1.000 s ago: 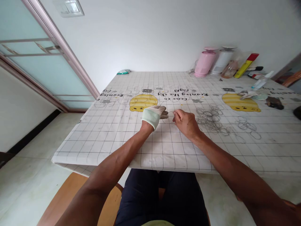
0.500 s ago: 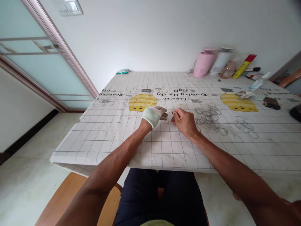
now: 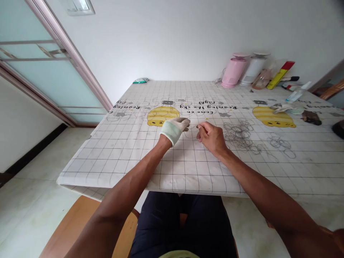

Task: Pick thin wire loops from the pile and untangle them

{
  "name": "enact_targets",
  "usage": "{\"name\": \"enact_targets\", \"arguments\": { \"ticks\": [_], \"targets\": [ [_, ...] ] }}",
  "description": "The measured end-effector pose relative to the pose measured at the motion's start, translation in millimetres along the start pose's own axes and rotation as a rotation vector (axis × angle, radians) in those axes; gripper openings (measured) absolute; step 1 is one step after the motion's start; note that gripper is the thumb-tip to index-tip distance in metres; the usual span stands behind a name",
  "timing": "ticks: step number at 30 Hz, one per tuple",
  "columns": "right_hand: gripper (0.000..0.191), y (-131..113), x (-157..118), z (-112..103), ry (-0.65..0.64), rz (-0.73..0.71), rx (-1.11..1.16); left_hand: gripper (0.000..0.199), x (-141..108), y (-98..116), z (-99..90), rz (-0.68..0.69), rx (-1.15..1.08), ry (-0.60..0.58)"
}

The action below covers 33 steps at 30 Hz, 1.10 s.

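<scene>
My left hand (image 3: 177, 127), in a pale glove with a light green cuff, is closed with its fingers curled. My bare right hand (image 3: 211, 135) faces it across a small gap, thumb and forefinger pinched together. A very thin dark wire loop shows faintly between them; its ends are hidden in the fingers. Both hands are just above the checked tablecloth (image 3: 129, 157). Right of my right hand lies a tangled heap of thin wire rings (image 3: 239, 134), with a smaller cluster of wire rings (image 3: 279, 141) beyond it.
More fine loops lie scattered over the cloth's printed lettering at the left. Along the wall stand a pink cylindrical device (image 3: 234, 71), a white one (image 3: 252, 70) and a yellow-red box (image 3: 281, 75). A crumpled glove (image 3: 288, 108) and dark brown object (image 3: 311, 117) lie at right.
My left hand has curled its fingers more and turned slightly, shifting a little up and left. My right hand keeps its pinch and has barely moved.
</scene>
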State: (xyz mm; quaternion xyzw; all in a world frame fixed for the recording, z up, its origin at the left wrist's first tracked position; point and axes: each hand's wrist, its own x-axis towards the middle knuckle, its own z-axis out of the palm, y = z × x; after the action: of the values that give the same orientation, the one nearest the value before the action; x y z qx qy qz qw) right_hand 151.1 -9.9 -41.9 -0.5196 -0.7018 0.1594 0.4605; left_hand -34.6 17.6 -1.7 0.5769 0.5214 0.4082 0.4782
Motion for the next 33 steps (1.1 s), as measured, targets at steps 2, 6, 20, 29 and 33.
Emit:
{"name": "enact_targets", "arguments": {
  "ticks": [2, 6, 20, 29, 33],
  "targets": [
    [0.031, -1, 2, -3, 0.048, 0.02, 0.019, 0.024, 0, 1, -2.4, 0.053, 0.045, 0.057],
    [0.029, 1, 6, -9, 0.099, 0.053, 0.052, 0.033, -8, -1, 3.7, -0.061, -0.073, -0.021],
    [0.029, 2, 7, -8, 0.168, 0.072, 0.05, 0.017, -13, -14, 40.3, -0.298, -0.2, -0.224],
    [0.041, -2, 12, -23, -0.011, 0.177, 0.364, 0.018, -5, -7, 23.1, -0.24, -0.214, -0.156],
    [0.051, -1, 15, -27, 0.0, 0.2, 0.445, 0.017, -6, -6, 20.1, -0.223, -0.152, -0.13]
  ]
}}
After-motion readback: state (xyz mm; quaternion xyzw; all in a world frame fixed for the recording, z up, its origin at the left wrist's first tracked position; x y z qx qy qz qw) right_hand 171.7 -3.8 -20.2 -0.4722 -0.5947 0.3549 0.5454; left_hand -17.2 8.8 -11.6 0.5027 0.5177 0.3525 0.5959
